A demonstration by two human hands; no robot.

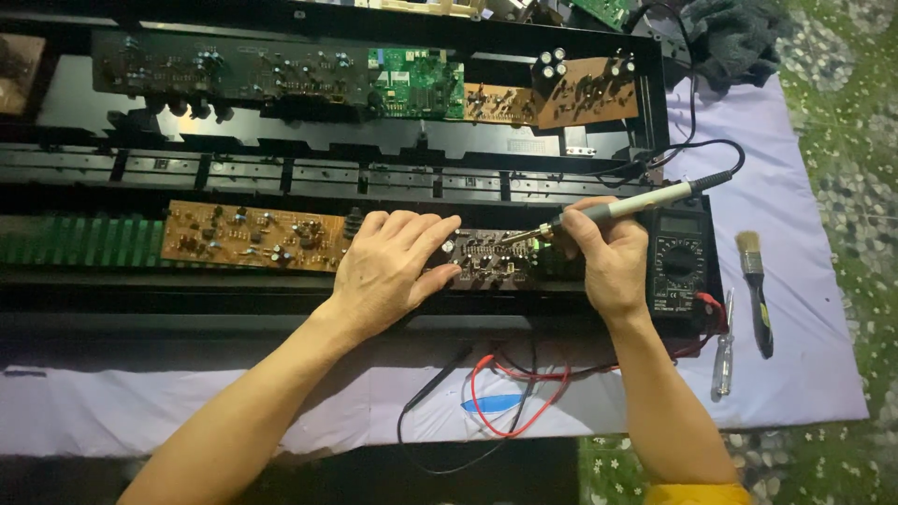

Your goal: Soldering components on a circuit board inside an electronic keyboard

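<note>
A long black plastic chassis [281, 168], ribbed and glossy, stretched across the upper half of the frame on a pale lilac cloth [804, 374] that covered the surface. Near the centre of the frame lay a small dark circuit board [486, 262], rectangular and studded with tiny components and bright solder points. The left hand [388, 266] rested flat on that board's left edge, fingers together and extended, pressing down rather than clamped on anything. The right hand [608, 262] was closed around a soldering iron [622, 208] with a cream and black cylindrical handle, its thin metal tip touching the dark board. To the left of centre sat a brown board [253, 236], matte and crowded with small parts; in the upper part of the frame lay one green board [416, 84] and two more brown ones, the larger [585, 92] carrying round capacitors. A black multimeter [681, 262] stood just right of the right hand, with its red lead [505, 393] and black lead [430, 388] looping at lower centre. At the right of the frame lay one bristle paintbrush [756, 290] and one clear-handled screwdriver [723, 346].
</note>
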